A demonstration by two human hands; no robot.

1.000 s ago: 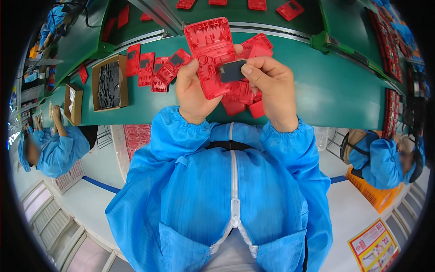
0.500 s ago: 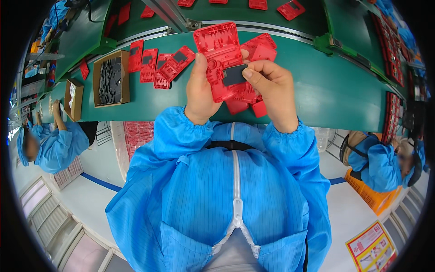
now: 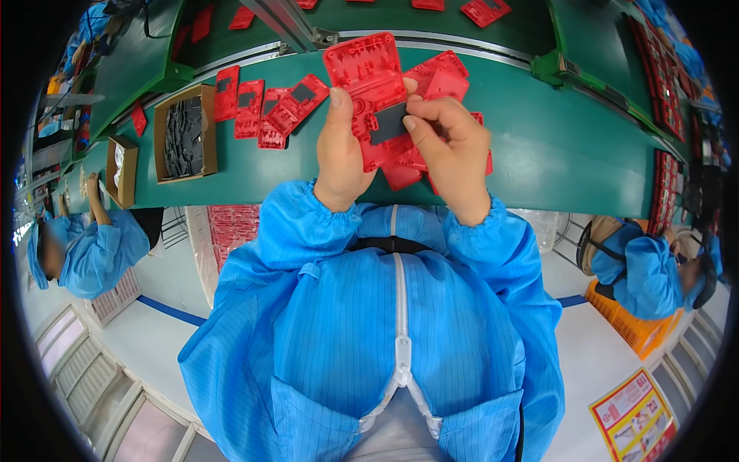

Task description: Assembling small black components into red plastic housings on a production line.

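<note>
My left hand [image 3: 339,158] is closed around a red plastic housing [image 3: 362,60], thumb along its left edge. The housing is hinged open, its ribbed upper half tilted away from me. Over the lower half lies a thin black rectangular pad [image 3: 388,125]. My right hand [image 3: 456,146] pinches the pad's right edge between thumb and fingers; whether the pad sits flush inside cannot be seen. Beneath and behind the housing, more red housings [image 3: 445,83] are heaped on the green table [image 3: 570,146], partly hidden by my hands.
Several red housings with dark rectangles [image 3: 248,108] lie to the left, beside a cardboard box [image 3: 209,131] of black pads. A smaller box [image 3: 131,173] stands farther left. A metal rail [image 3: 493,54] runs behind. Co-workers in blue sit at left [image 3: 108,250] and right [image 3: 654,273].
My right hand has moved slightly left and up, bringing the black pad farther over the housing's lower half. My left hand still holds the housing, with only a slight shift in view.
</note>
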